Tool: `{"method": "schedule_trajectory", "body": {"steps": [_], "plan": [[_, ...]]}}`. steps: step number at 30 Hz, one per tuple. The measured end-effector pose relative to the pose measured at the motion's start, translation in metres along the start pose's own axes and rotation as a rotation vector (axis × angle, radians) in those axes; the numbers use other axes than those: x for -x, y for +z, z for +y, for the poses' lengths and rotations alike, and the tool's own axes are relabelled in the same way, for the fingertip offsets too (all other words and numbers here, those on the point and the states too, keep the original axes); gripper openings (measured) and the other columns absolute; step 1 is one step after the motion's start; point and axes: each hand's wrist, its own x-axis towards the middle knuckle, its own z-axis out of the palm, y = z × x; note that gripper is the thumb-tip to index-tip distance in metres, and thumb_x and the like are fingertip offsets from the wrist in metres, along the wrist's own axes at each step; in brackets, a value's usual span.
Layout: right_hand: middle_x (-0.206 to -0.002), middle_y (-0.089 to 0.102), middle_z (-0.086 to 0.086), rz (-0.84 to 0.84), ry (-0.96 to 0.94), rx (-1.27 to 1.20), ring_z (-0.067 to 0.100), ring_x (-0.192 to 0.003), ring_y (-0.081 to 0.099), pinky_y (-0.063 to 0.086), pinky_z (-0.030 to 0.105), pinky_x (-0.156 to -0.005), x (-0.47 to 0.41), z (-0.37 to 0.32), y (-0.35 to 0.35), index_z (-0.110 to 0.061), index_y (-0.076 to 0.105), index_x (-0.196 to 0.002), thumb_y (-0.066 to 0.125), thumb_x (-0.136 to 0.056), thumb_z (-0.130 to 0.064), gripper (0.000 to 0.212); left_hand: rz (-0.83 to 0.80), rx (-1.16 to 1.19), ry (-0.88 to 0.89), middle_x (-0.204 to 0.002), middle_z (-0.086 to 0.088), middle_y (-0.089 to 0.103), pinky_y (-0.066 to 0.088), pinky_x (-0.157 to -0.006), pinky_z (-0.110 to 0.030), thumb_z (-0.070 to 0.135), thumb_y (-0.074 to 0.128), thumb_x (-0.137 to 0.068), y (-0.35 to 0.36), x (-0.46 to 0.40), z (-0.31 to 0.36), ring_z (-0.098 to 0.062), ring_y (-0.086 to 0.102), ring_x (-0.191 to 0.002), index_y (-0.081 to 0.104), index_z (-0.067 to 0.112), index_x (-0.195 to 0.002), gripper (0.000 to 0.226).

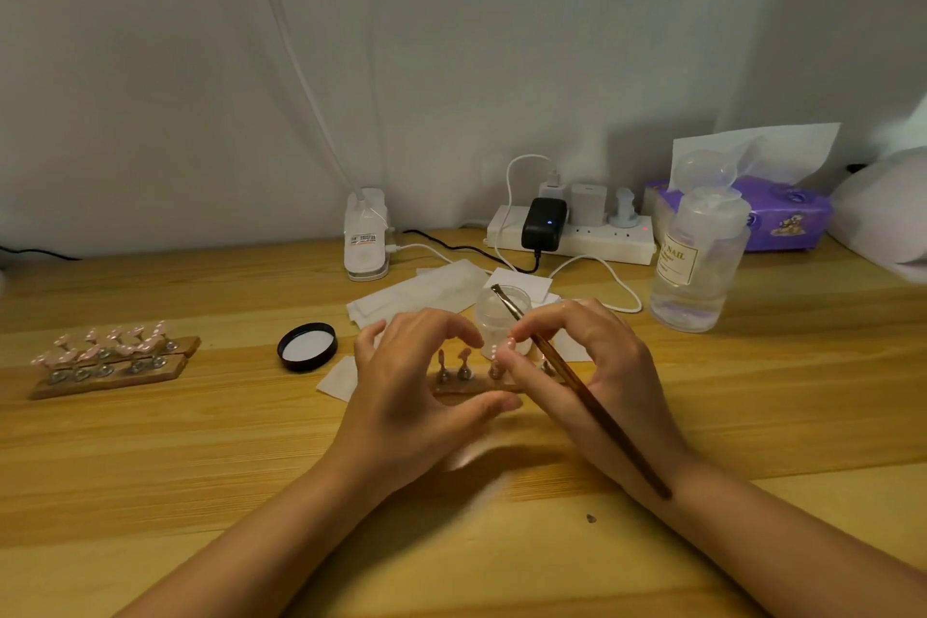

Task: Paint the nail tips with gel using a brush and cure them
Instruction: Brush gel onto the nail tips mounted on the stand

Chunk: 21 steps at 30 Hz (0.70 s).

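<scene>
Holding brush [577, 381] in right hand [592, 366], left hand [416, 391] steadying nail stand [466, 385]

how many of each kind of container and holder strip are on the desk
wooden holder strips: 3, two side by side at the left, one between the hands
open jar: 1
jar lid: 1
clear bottle: 1
tissue pack: 1
total: 7

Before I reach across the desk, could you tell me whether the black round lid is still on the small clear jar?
No, the black round lid lies flat on the wooden desk, left of the open small clear jar.
</scene>
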Motion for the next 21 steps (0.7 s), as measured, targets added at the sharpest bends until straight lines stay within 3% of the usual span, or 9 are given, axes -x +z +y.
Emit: {"method": "schedule_trajectory", "body": {"steps": [5,9,16,21], "plan": [[-0.084,0.049,-0.028,0.028,-0.015,0.004,-0.004,-0.084,0.050,0.040,0.022,-0.077,0.0017,-0.0054,0.0029,-0.031,0.055,-0.087,0.059,-0.076,-0.041,0.016,0.098,-0.025,0.105,-0.087,0.017,0.058,0.032,-0.088,-0.037,0.043,0.056,-0.073,0.0016,-0.0004,-0.0003,0.000,0.051,-0.088,0.065,0.015,-0.084,0.031],[-0.083,0.049,-0.028,0.035,-0.024,0.005,-0.006,-0.082,0.049,0.040,0.022,-0.075,0.0013,-0.0068,0.0032,-0.031,0.055,-0.086,0.057,-0.075,-0.043,0.017,0.123,0.013,0.120,-0.084,0.016,0.060,0.036,-0.082,-0.043,0.039,0.058,-0.073,0.0016,-0.0004,0.0001,0.000,0.053,-0.083,0.064,0.018,-0.084,0.024],[-0.082,0.055,-0.016,0.039,-0.085,0.051,-0.001,-0.080,0.050,0.041,0.024,-0.075,0.0030,-0.0089,0.0092,-0.016,0.064,-0.086,0.060,-0.075,-0.039,0.025,0.154,0.068,0.111,-0.082,0.018,0.060,0.036,-0.080,-0.038,0.038,0.058,-0.073,0.0004,-0.0015,-0.0008,0.001,0.054,-0.082,0.062,0.024,-0.083,0.017],[-0.083,0.057,-0.021,0.016,0.057,-0.052,-0.002,-0.085,0.054,0.045,0.023,-0.076,-0.0026,-0.0087,0.0002,-0.031,0.059,-0.088,0.055,-0.075,-0.050,0.023,0.179,0.153,0.039,-0.080,0.016,0.067,0.041,-0.081,-0.050,0.039,0.069,-0.071,-0.0014,-0.0018,-0.0052,-0.001,0.058,-0.078,0.066,0.027,-0.084,0.018]]}}
